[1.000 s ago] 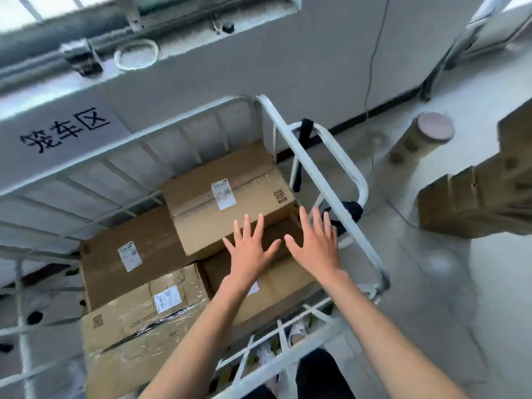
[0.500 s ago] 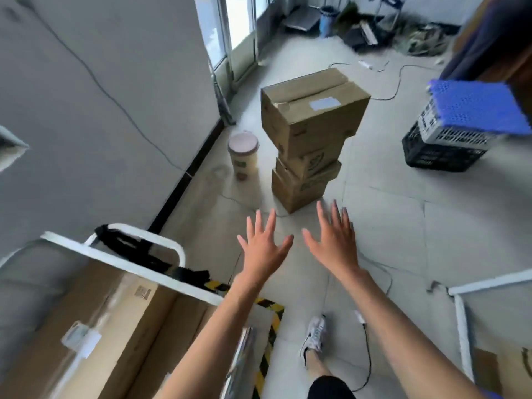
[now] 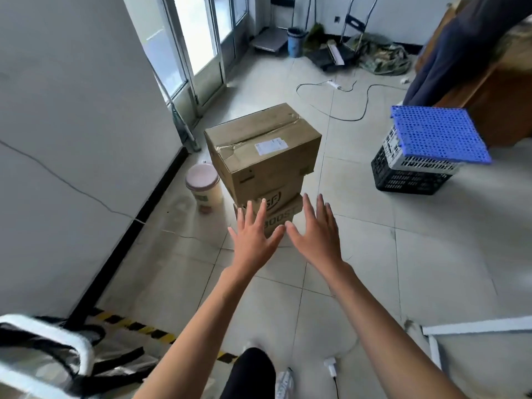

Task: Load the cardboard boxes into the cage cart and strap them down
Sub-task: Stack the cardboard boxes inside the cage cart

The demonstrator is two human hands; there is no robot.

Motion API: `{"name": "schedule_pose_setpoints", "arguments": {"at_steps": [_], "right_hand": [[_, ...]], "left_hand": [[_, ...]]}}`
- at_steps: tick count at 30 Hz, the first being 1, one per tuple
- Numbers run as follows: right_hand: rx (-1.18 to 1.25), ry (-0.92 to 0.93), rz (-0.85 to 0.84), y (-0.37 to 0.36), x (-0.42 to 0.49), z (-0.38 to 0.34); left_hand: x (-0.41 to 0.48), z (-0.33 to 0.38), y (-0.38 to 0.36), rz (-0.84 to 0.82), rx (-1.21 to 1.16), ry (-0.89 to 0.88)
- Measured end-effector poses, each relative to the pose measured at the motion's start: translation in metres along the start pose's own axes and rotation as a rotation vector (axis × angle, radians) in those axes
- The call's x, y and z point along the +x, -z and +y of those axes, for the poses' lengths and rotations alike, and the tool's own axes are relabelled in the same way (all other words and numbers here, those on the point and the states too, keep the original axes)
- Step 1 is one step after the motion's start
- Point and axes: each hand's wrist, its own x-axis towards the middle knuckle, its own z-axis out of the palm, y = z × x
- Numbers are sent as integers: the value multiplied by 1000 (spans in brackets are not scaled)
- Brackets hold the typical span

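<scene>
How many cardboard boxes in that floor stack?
3, one on another: large top box, SF-marked middle box under it, bottom box partly hidden. Any behind them would not show.

Taped matt cardboard boxes (image 3: 263, 156), glossy floor tiles (image 3: 403, 254)

A storeroom or parcel depot with a pale tiled floor (image 3: 431, 269). Taped cardboard boxes (image 3: 263, 151) stand stacked centre; plastic crates (image 3: 414, 171) right, hazard tape (image 3: 135, 326) near left.

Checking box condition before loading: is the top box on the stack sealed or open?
Sealed. The top box has its flaps closed flat, with clear tape running along the seam.
</scene>
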Motion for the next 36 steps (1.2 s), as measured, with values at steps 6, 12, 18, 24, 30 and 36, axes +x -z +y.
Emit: {"name": "schedule_pose_setpoints", "arguments": {"at_steps": [6,12,18,24,30,36], "right_hand": [[26,50,-68,-18,110,-2],[31,50,-145,-32,251,-13],[-5,-27,-225,-29,370,10],[-49,-87,-371,-46,473,47],[-136,-99,-476,-70,587,78],[6,-152,-568,-85,655,100]], "left_hand": [[108,-9,-20,10,-20,96],[256,-13,-26,-8,-41,179],[375,-44,-21,-23,40,418],[428,-84,-21,19,-23,705],[479,-122,-13,108,-330,880],[487,-148,-8,212,-497,930]]}}
